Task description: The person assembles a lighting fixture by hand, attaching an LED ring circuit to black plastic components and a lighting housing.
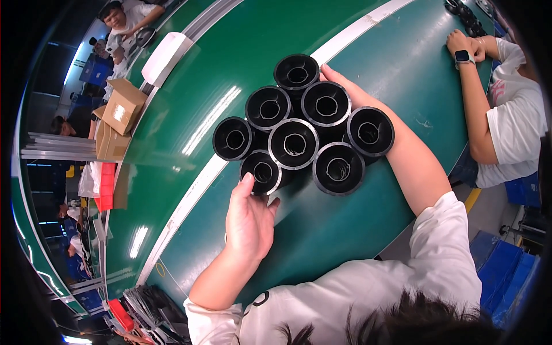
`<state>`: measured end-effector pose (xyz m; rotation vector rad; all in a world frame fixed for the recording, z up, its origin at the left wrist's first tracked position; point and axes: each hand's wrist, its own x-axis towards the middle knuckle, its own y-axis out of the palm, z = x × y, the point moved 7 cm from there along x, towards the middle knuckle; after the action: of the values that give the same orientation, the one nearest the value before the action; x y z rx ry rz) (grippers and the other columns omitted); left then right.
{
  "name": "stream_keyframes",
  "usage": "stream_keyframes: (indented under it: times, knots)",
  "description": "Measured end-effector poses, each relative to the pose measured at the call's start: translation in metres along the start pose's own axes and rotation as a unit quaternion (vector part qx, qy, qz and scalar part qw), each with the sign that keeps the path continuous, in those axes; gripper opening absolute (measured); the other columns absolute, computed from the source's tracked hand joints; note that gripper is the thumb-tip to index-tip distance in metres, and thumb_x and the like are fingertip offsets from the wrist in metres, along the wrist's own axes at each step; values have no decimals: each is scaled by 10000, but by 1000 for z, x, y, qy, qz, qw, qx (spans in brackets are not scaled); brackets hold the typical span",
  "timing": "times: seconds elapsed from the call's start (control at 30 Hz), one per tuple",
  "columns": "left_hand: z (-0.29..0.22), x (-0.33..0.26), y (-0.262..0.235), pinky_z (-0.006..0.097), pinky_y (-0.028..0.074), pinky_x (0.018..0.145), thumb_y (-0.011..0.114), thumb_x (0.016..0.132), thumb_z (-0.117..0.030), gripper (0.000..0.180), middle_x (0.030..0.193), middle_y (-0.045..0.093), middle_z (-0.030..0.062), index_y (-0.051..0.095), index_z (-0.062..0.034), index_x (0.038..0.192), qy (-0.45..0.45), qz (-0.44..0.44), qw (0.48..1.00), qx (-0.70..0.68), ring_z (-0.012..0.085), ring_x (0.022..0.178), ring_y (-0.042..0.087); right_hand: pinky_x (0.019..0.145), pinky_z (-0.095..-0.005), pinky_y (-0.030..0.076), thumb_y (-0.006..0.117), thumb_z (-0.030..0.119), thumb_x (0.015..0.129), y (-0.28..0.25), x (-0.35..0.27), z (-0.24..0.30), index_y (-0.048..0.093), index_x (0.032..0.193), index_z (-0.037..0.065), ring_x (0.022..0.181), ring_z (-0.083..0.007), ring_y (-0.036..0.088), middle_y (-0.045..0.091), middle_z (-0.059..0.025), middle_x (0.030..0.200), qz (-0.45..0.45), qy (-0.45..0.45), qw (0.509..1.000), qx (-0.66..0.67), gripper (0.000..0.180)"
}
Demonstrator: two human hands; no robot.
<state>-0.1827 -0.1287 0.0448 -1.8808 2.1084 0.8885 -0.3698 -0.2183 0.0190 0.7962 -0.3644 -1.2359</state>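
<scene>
Bracing a cluster of seven black cylinders [294, 144] mid-belt on the green conveyor [190, 86], your left hand [250, 221] lies open against the nearest one, while your right hand [345, 86] wraps open around the far side. Uneven pressure could probably topple one. Two cardboard boxes [118, 118] sit at the belt's left edge.

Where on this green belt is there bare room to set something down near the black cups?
Free: the belt between the cups and the person's chest, and the stretch left of the cups up to the white block. Crowded: around the cluster, hemmed by the left hand and right hand.
</scene>
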Motion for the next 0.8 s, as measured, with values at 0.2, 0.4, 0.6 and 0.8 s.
stream_keyframes:
  times: [0.2,0.4,0.6,0.8]
  knots:
    - [-8,-9,-16,351,220,999,483,836,-324,582,1317,401,14,314,-92,1342,155,-29,984,82,169,1166,390,912,-318,435,362,444,939,-7,6,-2,481,1249,118,1053,-148,542,569,-36,1157,14,0,1000,1,466]
    - [-54,-41,3,479,113,1066,660,692,-155,722,1371,298,203,321,-14,1314,509,-58,713,479,335,1330,179,814,-290,506,420,424,920,-10,5,1,538,1181,107,938,-141,608,620,-51,1057,46,-18,999,18,427]
    - [-53,-30,51,487,-1,1073,728,667,-302,735,1383,370,152,438,-63,1299,556,-7,467,688,392,1340,159,804,-289,517,430,417,918,-8,4,-3,534,1188,116,945,-140,612,615,-56,1072,53,-11,998,41,418]
    - [-45,-18,69,522,-56,1062,704,682,-187,615,1368,416,38,506,-216,1264,532,29,461,709,310,1343,213,800,-284,523,406,414,927,-5,1,0,505,1222,115,962,-145,612,608,-59,1092,66,-13,997,44,431]
